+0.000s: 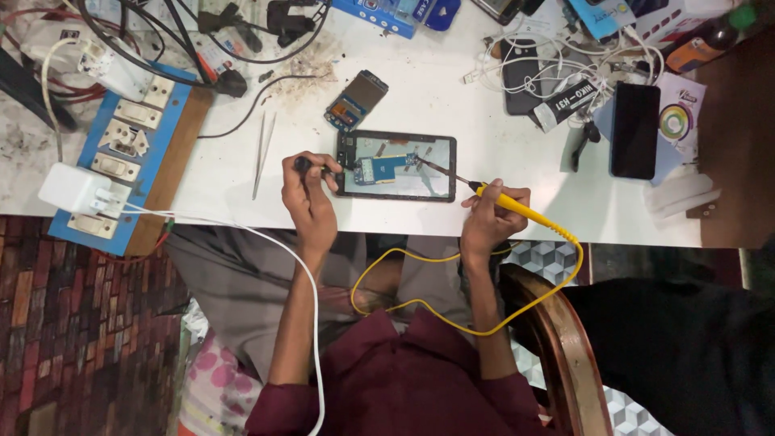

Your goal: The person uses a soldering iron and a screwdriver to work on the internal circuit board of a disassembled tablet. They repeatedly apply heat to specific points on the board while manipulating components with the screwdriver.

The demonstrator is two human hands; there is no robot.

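Taking the opened tablet (396,165) at the middle of the white table (452,97) as the landmark: far to its left lies a blue switchboard (121,161) with a white charger (73,190) plugged in, its white cable running down toward the person's lap. Nearer, just left of the tablet, a pair of tweezers (262,153) lies on the bare tabletop. The left hand (309,202) is closed around a small dark-handled tool (311,165) whose tip reaches the tablet's left edge, beside the blue circuit board (379,168) lying inside the opened back. Above the tablet, slightly left, rests a second small phone body (357,100). To the right, the right hand (492,211) grips a yellow soldering iron (517,208) pen-fashion, its dark tip angled up-left onto the tablet's interior near the board. The iron's yellow cord (468,323) loops down across the lap. Farther right lie tangled white cables (541,73) and a dark phone (635,129). The risk, as I judge it, is the hot tip slipping off its joint and scorching a neighbouring part or bridging pads, should the left hand's hold let the board shift; the looping cord could also snag on the chair (557,339) and tug the iron.
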